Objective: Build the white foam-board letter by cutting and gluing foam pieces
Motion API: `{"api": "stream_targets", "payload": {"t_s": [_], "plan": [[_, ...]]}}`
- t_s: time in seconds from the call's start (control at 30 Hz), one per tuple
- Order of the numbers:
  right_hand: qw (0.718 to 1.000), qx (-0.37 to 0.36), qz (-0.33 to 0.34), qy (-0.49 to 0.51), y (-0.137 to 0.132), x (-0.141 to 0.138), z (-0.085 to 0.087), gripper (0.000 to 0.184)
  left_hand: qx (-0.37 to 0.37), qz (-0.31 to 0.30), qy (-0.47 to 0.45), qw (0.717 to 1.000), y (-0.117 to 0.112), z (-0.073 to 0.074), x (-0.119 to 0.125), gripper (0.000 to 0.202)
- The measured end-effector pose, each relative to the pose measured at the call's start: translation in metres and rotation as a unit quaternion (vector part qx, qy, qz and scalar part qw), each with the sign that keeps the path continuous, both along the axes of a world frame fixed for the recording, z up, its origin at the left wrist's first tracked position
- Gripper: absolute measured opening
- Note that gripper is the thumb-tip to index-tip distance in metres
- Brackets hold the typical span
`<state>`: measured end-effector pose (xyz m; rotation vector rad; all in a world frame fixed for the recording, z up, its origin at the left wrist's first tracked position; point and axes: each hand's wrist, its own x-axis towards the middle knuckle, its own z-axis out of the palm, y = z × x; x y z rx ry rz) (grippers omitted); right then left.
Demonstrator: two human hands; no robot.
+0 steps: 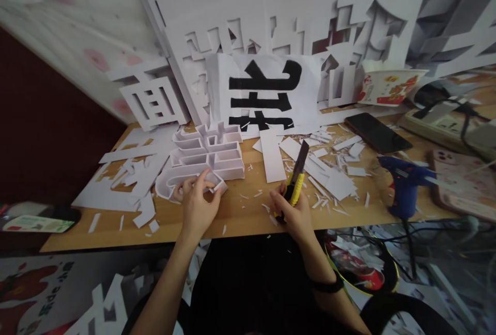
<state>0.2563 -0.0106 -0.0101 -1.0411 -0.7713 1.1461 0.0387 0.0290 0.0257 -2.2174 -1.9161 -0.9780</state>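
Far left, labelled item (34,217) runs out of frame, can't identify. White letter (207,161) lies on the table (248,206) just beyond and under the left hand (198,203), fingers part-spread, touching its near end and covering some of it; can't tell if pinched. Right hand (295,216) wrapped round cutter (296,188), lower handle hidden, blade poking out, apart from letter. Glue gun (403,182) next, then pink phone (461,175), cut off.

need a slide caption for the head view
Right hand grips a utility knife; left hand touches a white hollow letterform on the wooden table.
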Motion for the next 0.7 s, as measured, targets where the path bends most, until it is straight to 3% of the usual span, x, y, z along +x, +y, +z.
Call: {"api": "stream_targets", "payload": {"t_s": [0.2, 0.7], "plan": [[0.999, -0.008, -0.024, 0.02, -0.0005, -0.0033, 0.0012, 0.038, -0.017, -0.008, 0.006, 1.0, 0.0005, 0.0047, -0.0033, 0.047], [0.999, -0.006, -0.007, 0.035, 0.0001, -0.0002, -0.0078, 0.04, -0.013, -0.018, 0.01, 1.0, 0.0034, 0.0056, -0.0058, 0.047]]}}
